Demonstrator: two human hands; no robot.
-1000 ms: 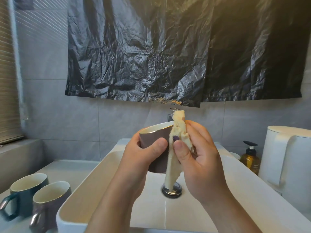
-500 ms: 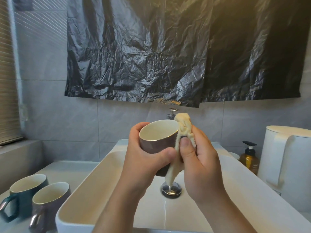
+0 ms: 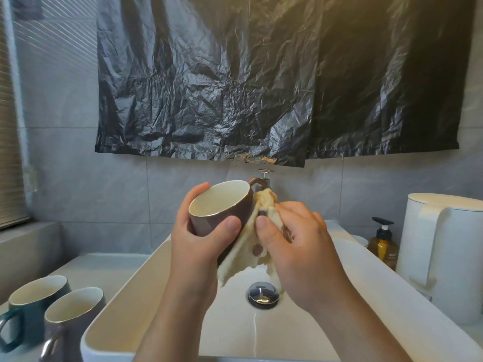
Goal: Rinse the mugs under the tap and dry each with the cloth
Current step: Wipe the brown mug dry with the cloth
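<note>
Over the white basin [image 3: 146, 288], my left hand [image 3: 198, 241] grips a brown mug [image 3: 222, 205] with a cream inside, its mouth tilted toward me and its handle at the back right. My right hand [image 3: 295, 241] pinches a cream cloth [image 3: 248, 246] with brown spots and presses it against the mug's right side. The cloth's loose end hangs below the mug. The tap [image 3: 265, 176] shows only partly behind the mug, with no water running. Two more mugs stand at the lower left: a teal mug [image 3: 34, 309] and a grey-brown mug [image 3: 70, 322].
A chrome drain plug [image 3: 262, 296] sits in the basin floor. To the right stand an amber pump bottle [image 3: 384, 244] and a large white kettle [image 3: 444, 257]. A black plastic sheet [image 3: 261, 74] hangs on the tiled wall. A ledge lies at the far left.
The mug has turned in my left hand, so its mouth now faces me more and its handle shows at the back. The cloth has slid down along the mug's right side.
</note>
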